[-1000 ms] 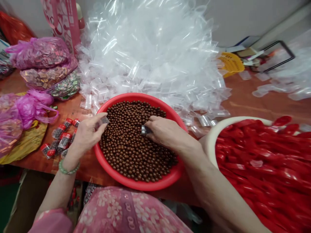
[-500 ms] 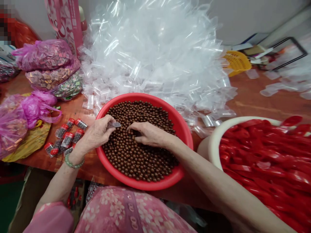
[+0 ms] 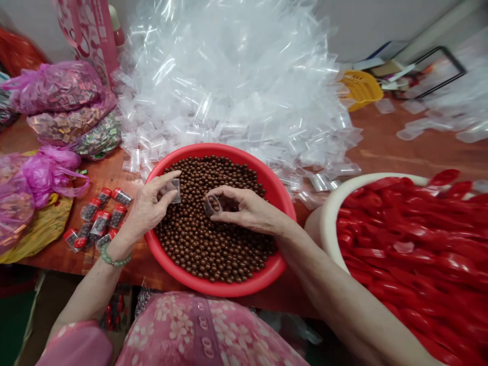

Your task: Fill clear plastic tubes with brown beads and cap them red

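Note:
A red basin (image 3: 284, 203) full of small round brown balls (image 3: 213, 249) stands before me on the table. Over its left side, my left hand (image 3: 152, 201) grips a small clear plastic container (image 3: 175, 190) between thumb and fingers. My right hand (image 3: 247, 208), above the middle of the balls, pinches a little clear cup (image 3: 208, 205) with an oval mouth. Some brown balls show inside that cup. Several filled clear containers with red caps (image 3: 101, 221) lie on the table left of the basin, near my left wrist.
Behind the basin rises a big heap of clear plastic containers (image 3: 229, 81). A white tub (image 3: 330, 223) of red plastic caps (image 3: 415, 249) stands at the right. Pink bags (image 3: 64, 86) of small wrapped pieces lie at the left. A yellow basket (image 3: 360, 89) sits farther back.
My right hand has lifted out of the balls, and the clear cup now shows in it. The container in my left hand has turned and shows more of its side. The view has shifted slightly.

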Demonstrator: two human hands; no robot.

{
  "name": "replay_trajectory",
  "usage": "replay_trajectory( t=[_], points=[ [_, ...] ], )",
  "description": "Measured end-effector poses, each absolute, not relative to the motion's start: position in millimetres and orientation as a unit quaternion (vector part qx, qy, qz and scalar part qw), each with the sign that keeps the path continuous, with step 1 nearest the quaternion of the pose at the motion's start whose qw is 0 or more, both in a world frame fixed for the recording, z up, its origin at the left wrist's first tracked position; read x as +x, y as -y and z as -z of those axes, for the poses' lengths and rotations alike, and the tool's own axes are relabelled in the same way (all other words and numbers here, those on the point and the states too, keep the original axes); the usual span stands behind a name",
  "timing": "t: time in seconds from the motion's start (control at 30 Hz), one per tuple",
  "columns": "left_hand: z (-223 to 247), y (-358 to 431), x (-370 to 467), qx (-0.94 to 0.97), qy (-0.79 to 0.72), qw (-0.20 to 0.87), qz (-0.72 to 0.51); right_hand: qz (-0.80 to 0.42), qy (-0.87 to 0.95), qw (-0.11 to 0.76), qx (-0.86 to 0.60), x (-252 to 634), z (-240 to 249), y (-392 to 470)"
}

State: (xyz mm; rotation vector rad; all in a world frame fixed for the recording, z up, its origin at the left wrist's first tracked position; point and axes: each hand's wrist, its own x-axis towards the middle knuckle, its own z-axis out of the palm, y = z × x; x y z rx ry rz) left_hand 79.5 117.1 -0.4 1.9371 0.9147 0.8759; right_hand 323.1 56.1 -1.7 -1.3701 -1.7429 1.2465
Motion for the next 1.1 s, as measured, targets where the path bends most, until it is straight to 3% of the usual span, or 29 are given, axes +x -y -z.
replay_trajectory(
  t=[0.23,0.57,0.83,0.97,1.1],
  points=[
    [1,-117,85,0.856,-0.398,0.235,-0.232,-0.442,0.653,0.307,-0.533,328,4,-55],
    [-20,-123,70,0.944,-0.264,0.196,0.012,-0.460,0.643,0.302,-0.533,333,5,-53],
    [-50,-105,100,0.950,-0.236,0.019,0.204,-0.470,0.642,0.283,-0.536,333,6,-52],
    [-45,-99,115,0.965,-0.188,-0.040,0.179,-0.468,0.641,0.288,-0.535,333,5,-50],
    [-18,-109,130,0.975,-0.157,0.048,0.146,-0.463,0.640,0.311,-0.529,334,4,-49]
  ],
)
